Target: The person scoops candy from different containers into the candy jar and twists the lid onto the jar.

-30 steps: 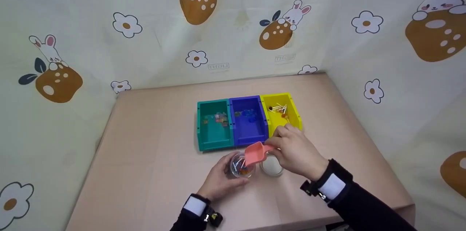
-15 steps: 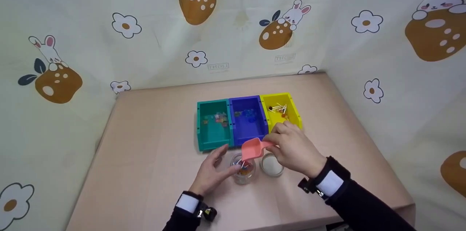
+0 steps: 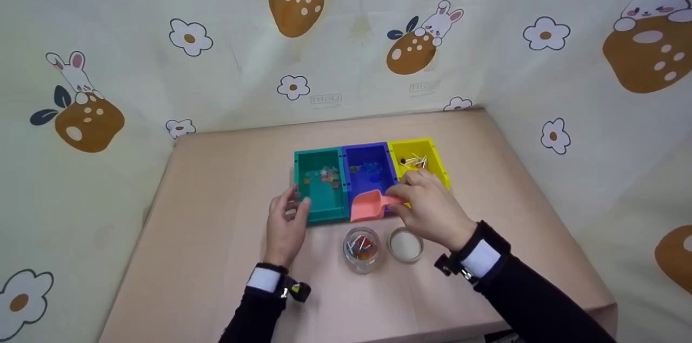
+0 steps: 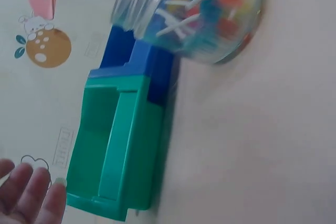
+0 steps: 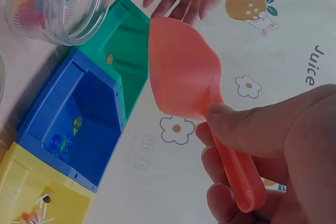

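Note:
My right hand (image 3: 435,213) pinches the handle of a pink scoop (image 3: 367,206) between thumb and fingers, over the front edge of the blue bin (image 3: 365,191). The scoop's bowl (image 5: 184,66) shows nothing in it in the right wrist view. My left hand (image 3: 285,232) is held at the front left corner of the green bin (image 3: 321,202), fingers loosely bent and holding nothing. A clear jar (image 3: 361,256) stands upright and uncovered between the hands, with white sticks and coloured pieces inside. Beside it on the right lies a round lid (image 3: 405,245).
The green bin holds small pale coloured pieces (image 3: 327,175), the blue bin blue ones (image 3: 370,168). White-stick lollipops (image 3: 415,162) lie in the yellow bin (image 3: 403,145). A patterned curtain (image 3: 238,99) hangs behind the cloth-covered table (image 3: 216,197).
My left hand has let go of the jar and moved left and away from me to the green bin's corner. The scoop has lifted off the jar's mouth toward the blue bin.

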`<state>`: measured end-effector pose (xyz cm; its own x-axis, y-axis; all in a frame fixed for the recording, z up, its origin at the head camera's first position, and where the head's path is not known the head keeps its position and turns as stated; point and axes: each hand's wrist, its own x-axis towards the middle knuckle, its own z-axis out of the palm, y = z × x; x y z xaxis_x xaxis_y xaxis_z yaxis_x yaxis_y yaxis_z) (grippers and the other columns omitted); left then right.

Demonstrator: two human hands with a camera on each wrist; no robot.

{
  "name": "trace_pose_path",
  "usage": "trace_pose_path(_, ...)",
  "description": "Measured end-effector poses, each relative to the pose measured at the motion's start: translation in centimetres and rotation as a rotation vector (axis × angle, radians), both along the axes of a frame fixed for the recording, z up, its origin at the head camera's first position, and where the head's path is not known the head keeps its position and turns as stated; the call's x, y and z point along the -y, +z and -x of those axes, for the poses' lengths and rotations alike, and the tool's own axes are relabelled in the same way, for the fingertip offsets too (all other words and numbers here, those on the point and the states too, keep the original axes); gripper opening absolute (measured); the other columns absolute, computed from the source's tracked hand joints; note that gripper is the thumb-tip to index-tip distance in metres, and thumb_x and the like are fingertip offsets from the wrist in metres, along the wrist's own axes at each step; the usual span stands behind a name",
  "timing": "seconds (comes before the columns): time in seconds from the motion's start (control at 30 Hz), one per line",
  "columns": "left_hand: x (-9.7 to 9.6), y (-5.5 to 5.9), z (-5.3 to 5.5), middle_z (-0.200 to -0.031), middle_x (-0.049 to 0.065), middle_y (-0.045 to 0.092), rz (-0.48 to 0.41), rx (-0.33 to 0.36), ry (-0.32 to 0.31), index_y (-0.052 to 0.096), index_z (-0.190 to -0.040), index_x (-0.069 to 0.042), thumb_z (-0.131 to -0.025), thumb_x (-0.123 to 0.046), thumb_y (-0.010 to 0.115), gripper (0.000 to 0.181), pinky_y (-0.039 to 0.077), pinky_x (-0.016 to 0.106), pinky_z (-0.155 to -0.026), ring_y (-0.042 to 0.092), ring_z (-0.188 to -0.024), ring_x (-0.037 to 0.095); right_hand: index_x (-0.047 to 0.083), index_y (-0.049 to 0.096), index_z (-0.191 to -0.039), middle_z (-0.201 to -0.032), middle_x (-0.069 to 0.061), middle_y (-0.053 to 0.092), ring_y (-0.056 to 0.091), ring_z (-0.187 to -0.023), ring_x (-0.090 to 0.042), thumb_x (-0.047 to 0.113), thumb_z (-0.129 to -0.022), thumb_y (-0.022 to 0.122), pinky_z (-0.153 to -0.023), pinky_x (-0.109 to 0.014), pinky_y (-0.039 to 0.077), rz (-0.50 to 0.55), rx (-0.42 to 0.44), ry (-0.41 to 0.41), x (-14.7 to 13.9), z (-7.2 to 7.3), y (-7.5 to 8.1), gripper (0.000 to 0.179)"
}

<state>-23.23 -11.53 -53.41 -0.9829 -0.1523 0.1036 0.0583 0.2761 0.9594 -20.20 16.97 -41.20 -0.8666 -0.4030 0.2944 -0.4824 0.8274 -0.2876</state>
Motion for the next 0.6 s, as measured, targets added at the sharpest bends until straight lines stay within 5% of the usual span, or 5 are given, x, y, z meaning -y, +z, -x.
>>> trace_pose_path(0.13,0.7,-0.1,1.4,-0.129,0.010,0.052,0.008,0.029,0.074,0.050,-0.149,-0.013,-0.104,-0.037,0.057,0.052,0.051,0.037,-0.096,0.055,-0.112,0.022,0.011,0.079,-0.107,-0.093,0.000,0.063,0.052,-0.093,-0.021,0.026,-0.093,0.076,-0.090,-0.038,0.044,0.022,-0.002,-0.004,0.7,0.8,0.2,0.021)
trace_pose_path(0.37,0.8,-1.1,4.4,-0.115,0.018,0.053,0.163,0.064,0.129,0.049,-0.149,0.000,-0.107,-0.033,0.050,0.053,0.048,0.032,-0.080,0.056,-0.096,0.026,0.013,0.078,-0.116,-0.090,0.005,0.056,0.049,-0.088,-0.016,0.032,-0.095,0.073,-0.080,-0.030,0.042,0.028,0.087,-0.030,3.1,2.7,-0.7,0.029)
trace_pose_path(0.6,1.0,-1.3,5.4,-0.110,0.021,0.058,0.191,0.098,0.131,0.061,-0.137,-0.001,-0.106,-0.024,0.052,0.040,0.046,0.037,-0.081,0.054,-0.098,0.029,0.018,0.080,-0.112,-0.087,0.004,0.061,0.049,-0.082,-0.016,0.031,-0.095,0.073,-0.074,-0.028,0.043,0.026,0.082,-0.028,4.9,4.3,-2.1,0.022)
